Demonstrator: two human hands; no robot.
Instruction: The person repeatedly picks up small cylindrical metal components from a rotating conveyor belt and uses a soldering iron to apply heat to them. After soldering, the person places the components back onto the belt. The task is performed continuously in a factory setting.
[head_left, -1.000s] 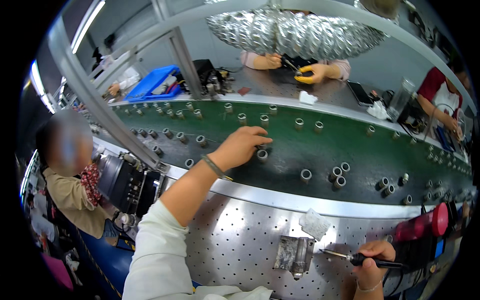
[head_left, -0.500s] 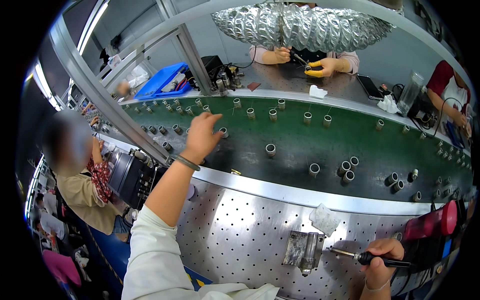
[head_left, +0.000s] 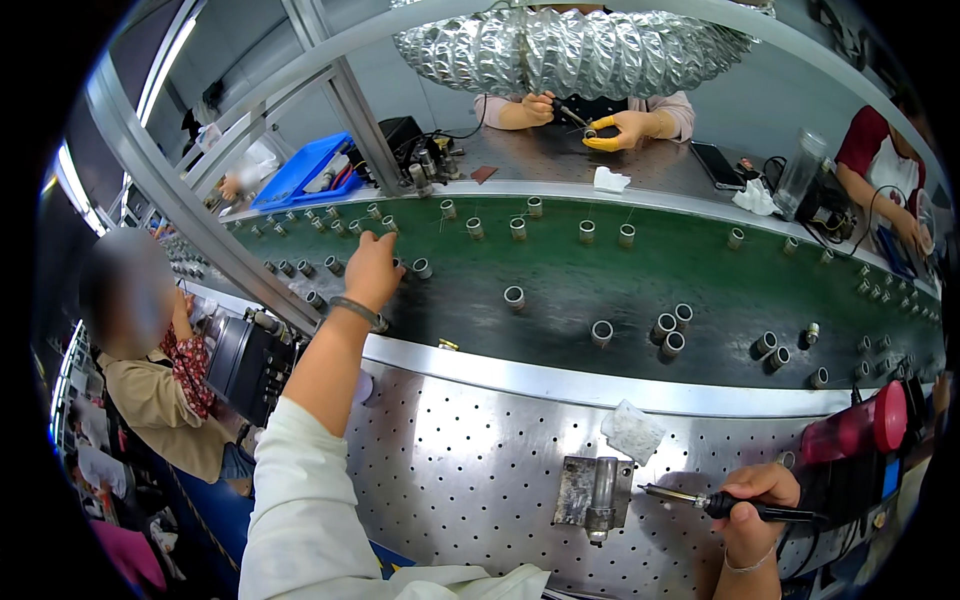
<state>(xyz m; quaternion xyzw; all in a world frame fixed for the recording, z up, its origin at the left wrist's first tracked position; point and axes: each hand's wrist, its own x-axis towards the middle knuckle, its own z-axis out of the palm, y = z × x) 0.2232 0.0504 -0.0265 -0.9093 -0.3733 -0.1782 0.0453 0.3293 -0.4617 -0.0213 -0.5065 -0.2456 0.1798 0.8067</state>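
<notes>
Left hand (head_left: 370, 274): fingers (head_left: 384, 244) drawn closer together, near cylinder (head_left: 422, 269).

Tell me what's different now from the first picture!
The left hand has moved left along the green belt. Its fingers are near other tubes now; I can't tell whether they hold one. The right hand still holds the iron, its tip beside the metal block.

Metal cylinders (head_left: 515, 301) obstruct the green belt (head_left: 590, 280), with passable gaps between them.
</notes>
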